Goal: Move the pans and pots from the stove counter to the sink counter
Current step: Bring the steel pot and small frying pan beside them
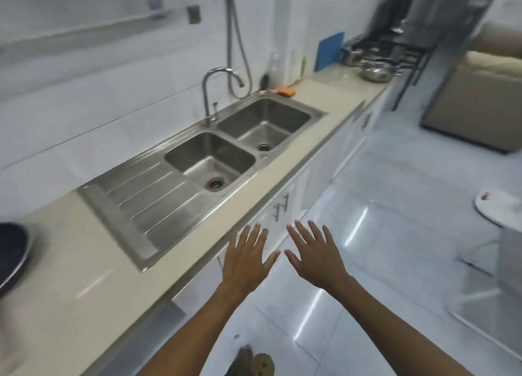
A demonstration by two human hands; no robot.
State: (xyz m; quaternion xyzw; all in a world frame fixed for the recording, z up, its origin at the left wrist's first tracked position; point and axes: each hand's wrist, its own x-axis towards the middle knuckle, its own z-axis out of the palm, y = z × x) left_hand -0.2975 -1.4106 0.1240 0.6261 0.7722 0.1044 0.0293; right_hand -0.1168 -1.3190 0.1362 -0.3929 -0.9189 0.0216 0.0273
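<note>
My left hand (247, 258) and my right hand (315, 253) are both held out flat with fingers spread, empty, over the floor just in front of the counter edge. A dark pan (11, 251) lies at the far left on the beige sink counter (70, 277), cut off by the frame. Far along the counter stand a shiny steel pan (375, 72) and a small steel pot (353, 57) beside the black stove (395, 46). Both hands are far from all of them.
A steel double sink (240, 141) with drainboard (147, 203) and curved tap (214, 93) fills the middle of the counter. An orange sponge (285, 92) and a blue board (330, 51) sit behind. White cabinets run below; glossy tiled floor lies right, with a beige sofa (477, 93).
</note>
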